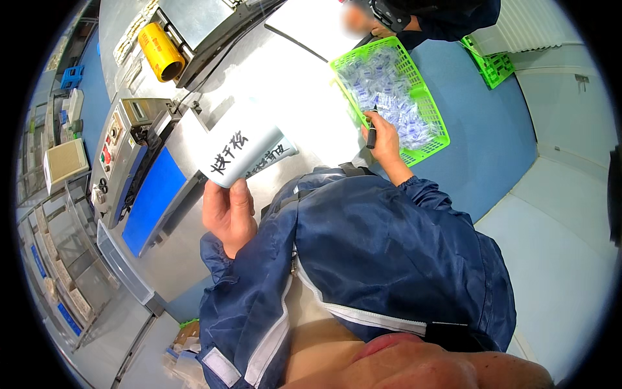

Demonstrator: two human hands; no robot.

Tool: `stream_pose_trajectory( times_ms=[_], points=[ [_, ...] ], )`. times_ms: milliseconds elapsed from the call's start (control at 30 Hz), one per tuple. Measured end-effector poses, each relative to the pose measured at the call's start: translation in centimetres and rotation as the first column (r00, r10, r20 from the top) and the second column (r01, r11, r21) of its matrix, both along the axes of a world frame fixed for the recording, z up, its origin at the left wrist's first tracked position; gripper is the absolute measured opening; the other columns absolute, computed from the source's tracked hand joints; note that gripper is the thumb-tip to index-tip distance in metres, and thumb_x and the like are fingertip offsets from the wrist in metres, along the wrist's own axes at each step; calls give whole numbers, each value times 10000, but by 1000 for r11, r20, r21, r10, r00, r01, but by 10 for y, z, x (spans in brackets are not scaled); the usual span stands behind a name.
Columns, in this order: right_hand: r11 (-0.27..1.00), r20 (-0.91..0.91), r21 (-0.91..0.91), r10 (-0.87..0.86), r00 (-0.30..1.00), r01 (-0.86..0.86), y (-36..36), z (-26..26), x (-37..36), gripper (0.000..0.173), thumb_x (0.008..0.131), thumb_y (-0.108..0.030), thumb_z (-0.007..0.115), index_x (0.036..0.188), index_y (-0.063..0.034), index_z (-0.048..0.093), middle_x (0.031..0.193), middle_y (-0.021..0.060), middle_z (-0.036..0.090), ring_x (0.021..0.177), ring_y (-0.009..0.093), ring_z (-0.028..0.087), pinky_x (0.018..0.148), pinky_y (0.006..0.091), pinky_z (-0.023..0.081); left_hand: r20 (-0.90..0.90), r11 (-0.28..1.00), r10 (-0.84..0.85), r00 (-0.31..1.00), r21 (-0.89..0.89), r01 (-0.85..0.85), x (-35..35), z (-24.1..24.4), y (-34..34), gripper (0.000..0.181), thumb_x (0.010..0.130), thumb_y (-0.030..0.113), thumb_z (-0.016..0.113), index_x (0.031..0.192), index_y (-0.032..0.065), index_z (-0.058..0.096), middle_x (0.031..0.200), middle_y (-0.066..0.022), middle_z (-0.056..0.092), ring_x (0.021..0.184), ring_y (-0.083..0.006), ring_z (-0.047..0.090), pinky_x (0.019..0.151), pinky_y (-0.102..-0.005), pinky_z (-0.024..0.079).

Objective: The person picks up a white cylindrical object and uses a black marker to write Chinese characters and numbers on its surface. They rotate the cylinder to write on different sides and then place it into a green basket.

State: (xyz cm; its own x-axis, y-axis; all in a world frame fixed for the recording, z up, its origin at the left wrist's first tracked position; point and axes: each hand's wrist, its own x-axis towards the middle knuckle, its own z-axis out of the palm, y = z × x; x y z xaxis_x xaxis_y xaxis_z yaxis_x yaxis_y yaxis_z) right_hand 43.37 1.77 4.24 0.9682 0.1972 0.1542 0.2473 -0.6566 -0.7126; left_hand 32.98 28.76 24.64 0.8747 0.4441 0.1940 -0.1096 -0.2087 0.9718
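Note:
My left hand (228, 214) pinches a curled sheet of white paper (218, 155) between thumb and fingers, above the metal tabletop. Black handwriting covers parts of the sheet, and one side folds back. In my right hand (387, 141) is a black marker pen (371, 133), held upright at the near left rim of a bright green plastic basket (432, 109). Many small clear packets with blue-violet print (384, 92) fill the basket. Whether my right hand touches the rim, I cannot tell.
Another person's dark sleeve (452, 19) reaches in at the basket's far end. To my left stand a machine with a control panel (114, 141) and a blue conveyor belt (155, 199). A yellow film roll (160, 51) lies farther back. A second green basket (491, 65) is at right.

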Motion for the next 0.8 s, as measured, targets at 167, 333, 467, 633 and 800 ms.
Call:
stream_pose_trajectory(
  times_ms=[167,333,467,633,800],
  points=[
    [999,7,-44,-1,1000,2,0,1,0,345,819,-164,692,1140,-84,597,1002,138,675,893,353,654,749,418,496,0,1000,-10,1000,1,10,-2,-2,2,226,980,78,528,1162,-54,547,778,-76,604,451,-56,404,398,-204,311],
    [999,6,-44,0,1000,0,-1,3,-1,345,824,-175,687,1146,-90,594,1010,133,675,899,346,653,754,421,492,11,996,-35,999,-77,35,0,3,-1,240,961,32,537,1179,-68,542,864,-93,611,547,-76,479,467,-215,406],
    [999,17,-51,0,1000,1,-1,-2,-1,343,826,-175,683,1146,-91,594,1016,131,673,898,347,652,754,421,492,42,994,-60,997,-90,64,-2,1,-1,234,963,24,524,1175,-72,535,917,-110,619,550,-84,489,471,-220,423],
    [999,32,-48,11,999,-9,-1,-2,0,342,822,-161,682,1144,-87,593,1007,135,672,894,350,652,752,421,492,43,997,-23,999,-76,26,1,-2,0,255,976,61,522,1200,-60,529,910,-105,618,495,-64,445,411,-204,364],
    [999,31,-35,12,999,-11,0,-1,-1,343,818,-150,686,1142,-85,592,992,141,671,886,352,651,746,418,491,-2,993,-8,1000,-119,7,1,0,0,281,975,59,523,1230,-59,516,875,-89,608,460,-49,406,385,-192,328]
  ],
)
